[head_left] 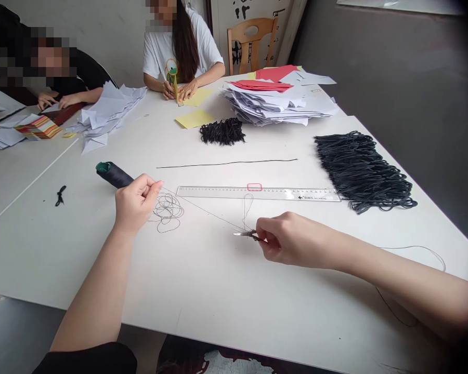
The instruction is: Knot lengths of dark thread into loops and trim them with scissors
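Now the left hand [136, 204] pinches thin black thread [208, 212], taut above the white table [203, 291]; the right hand [284, 236] curls around small silver scissors [242, 234], facing the near edge. Beyond, a clear plastic ruler [218, 192] carries a logo, lettering too small to read from here.

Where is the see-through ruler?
In the head view, the ruler lies right of centre, between the straight black cord and the right hand, its right end by the big black bundle.
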Available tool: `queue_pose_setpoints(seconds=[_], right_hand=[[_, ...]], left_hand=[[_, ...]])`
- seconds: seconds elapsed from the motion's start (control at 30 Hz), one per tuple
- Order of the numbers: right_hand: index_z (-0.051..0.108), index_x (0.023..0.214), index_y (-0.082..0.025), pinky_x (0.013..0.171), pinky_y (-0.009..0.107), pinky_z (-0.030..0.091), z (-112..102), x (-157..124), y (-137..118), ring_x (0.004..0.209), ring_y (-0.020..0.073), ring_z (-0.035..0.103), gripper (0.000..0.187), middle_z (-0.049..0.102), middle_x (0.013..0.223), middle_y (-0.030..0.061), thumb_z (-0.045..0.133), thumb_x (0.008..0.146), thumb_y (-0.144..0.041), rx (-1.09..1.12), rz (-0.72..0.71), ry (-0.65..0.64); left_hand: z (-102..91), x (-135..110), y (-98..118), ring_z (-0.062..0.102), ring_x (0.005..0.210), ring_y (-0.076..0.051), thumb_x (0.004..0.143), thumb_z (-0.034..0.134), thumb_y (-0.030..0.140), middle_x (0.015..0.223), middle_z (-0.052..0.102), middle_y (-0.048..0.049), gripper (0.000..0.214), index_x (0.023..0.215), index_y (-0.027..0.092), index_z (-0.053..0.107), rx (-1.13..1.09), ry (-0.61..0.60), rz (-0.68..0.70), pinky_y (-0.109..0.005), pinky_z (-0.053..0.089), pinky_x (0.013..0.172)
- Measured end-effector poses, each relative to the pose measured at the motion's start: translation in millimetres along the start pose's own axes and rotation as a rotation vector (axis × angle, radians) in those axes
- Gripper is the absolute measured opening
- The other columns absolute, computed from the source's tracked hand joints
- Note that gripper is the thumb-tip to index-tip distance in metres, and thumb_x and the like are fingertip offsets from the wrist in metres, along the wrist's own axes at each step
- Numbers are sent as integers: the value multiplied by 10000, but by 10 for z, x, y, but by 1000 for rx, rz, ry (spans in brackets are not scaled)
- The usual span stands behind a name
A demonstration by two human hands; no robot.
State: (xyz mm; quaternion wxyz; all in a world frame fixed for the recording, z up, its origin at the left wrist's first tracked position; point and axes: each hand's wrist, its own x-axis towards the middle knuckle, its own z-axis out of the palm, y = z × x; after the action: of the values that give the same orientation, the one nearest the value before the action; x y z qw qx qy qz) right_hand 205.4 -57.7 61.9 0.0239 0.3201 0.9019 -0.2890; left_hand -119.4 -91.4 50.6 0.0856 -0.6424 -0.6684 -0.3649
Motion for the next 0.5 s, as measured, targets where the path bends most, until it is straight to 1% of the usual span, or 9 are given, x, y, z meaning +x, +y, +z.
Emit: queue_pose_setpoints(seconds=[0.07, 0.13, 0.23, 0.3, 0.4, 0.43, 0.5], right_hand=[[550, 710, -164, 467, 202, 378, -78, -42, -16, 475, 81, 461, 84, 549, 571, -28, 555, 677, -87, 318, -31, 4], [539, 714, -164, 430, 187, 409, -137, -76, -31, 458, 78, 487, 77, 542, 558, -40, 569, 674, -106, 630, -3, -35], [541, 732, -153, 347, 175, 403, -169, -89, -19, 400, 84, 511, 94, 553, 533, -37, 624, 698, -181, 954, 44, -124], [548, 734, -143, 308, 160, 375, -159, -79, 24, 356, 82, 501, 135, 554, 500, -36, 654, 714, -224, 1078, 22, -196], [561, 746, -134, 269, 143, 333, -138, -68, 122, 294, 68, 453, 181, 544, 450, -37, 661, 757, -284, 1188, -41, -272], [562, 746, -134, 260, 141, 319, -137, -68, 155, 280, 63, 434, 208, 540, 439, -37, 666, 767, -313, 1214, -69, -271], [559, 743, -140, 245, 141, 272, -155, -74, 204, 264, 55, 397, 269, 525, 421, -39, 685, 765, -376, 1262, -114, -209]], left_hand=[[-8, 11, -26, 292, 431, -85, 831, 553, 333, 428, 315, 79, 290, 604, 198, 433, 40, 13, -47, -218, 302, 513], [-22, 20, -40, 297, 435, -85, 829, 551, 329, 431, 328, 80, 278, 611, 198, 441, 87, 16, -87, -215, 307, 528], [-56, 35, -59, 302, 442, -84, 824, 553, 332, 440, 346, 79, 271, 614, 195, 451, 176, 29, -164, -212, 308, 546], [-88, 56, -99, 330, 456, -89, 818, 555, 344, 457, 380, 71, 261, 621, 195, 471, 248, 36, -248, -215, 312, 558], [-147, 104, -214, 420, 528, -121, 806, 552, 366, 521, 487, 44, 226, 650, 207, 513, 388, 15, -419, -231, 320, 574], [-167, 122, -259, 449, 566, -139, 804, 547, 377, 550, 524, 31, 220, 661, 213, 521, 441, 1, -475, -240, 323, 579], [-205, 154, -342, 489, 636, -176, 810, 530, 402, 604, 580, 9, 221, 681, 223, 529, 537, -33, -565, -261, 337, 595]])
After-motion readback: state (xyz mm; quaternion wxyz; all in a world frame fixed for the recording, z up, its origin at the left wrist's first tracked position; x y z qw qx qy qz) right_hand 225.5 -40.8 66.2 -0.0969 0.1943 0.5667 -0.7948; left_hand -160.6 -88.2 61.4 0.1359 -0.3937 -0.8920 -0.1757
